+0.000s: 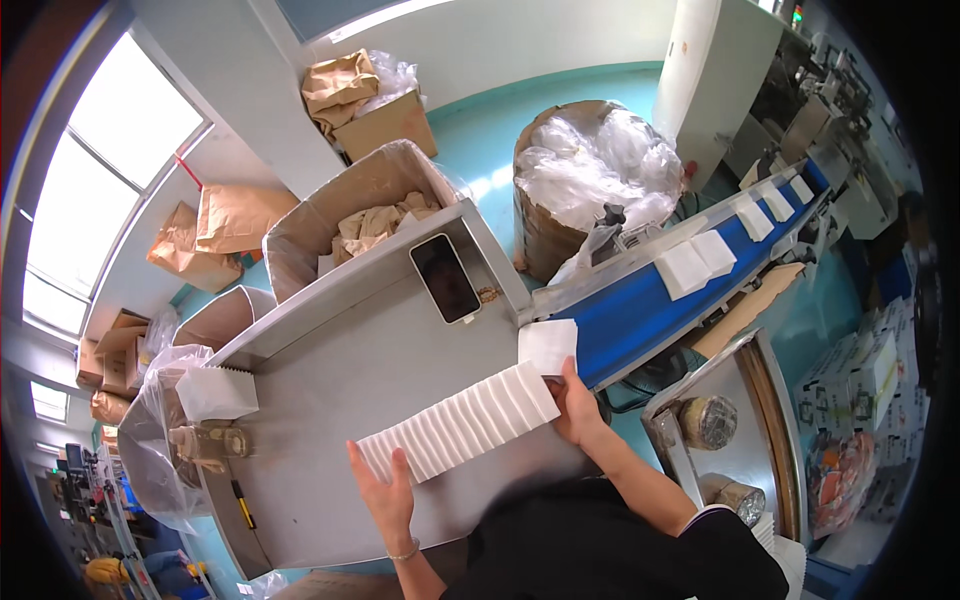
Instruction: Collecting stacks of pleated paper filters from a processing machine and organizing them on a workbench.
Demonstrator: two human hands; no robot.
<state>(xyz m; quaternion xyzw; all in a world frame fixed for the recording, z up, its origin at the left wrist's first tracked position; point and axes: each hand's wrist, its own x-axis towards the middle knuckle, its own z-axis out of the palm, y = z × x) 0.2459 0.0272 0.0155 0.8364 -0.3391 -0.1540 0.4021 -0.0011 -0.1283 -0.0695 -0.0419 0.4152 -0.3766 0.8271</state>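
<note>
A long row of white folded papers (pixel 460 422), packed face to face, lies slanted over the grey metal table (pixel 330 400). My left hand (pixel 385 492) grips its left end, thumb on the near side and fingers on the far side. At the right end, my right hand (pixel 577 405) presses against the row with its thumb raised; some of its fingers are hidden. Just beyond that thumb, another white paper piece (pixel 548 345) sits where the table meets a blue conveyor belt (pixel 620 315). More white folded pieces (pixel 695 264) are spaced out along the belt.
A phone (pixel 445 278) lies toward the table's far side. At the left are a white paper stack (pixel 217 393), a tape roll (pixel 208 443) and a yellow-black cutter (pixel 243 504). Beyond stand a lined carton (pixel 365 165) and a bin of clear plastic (pixel 600 165). A metal tray (pixel 740 400) is at right.
</note>
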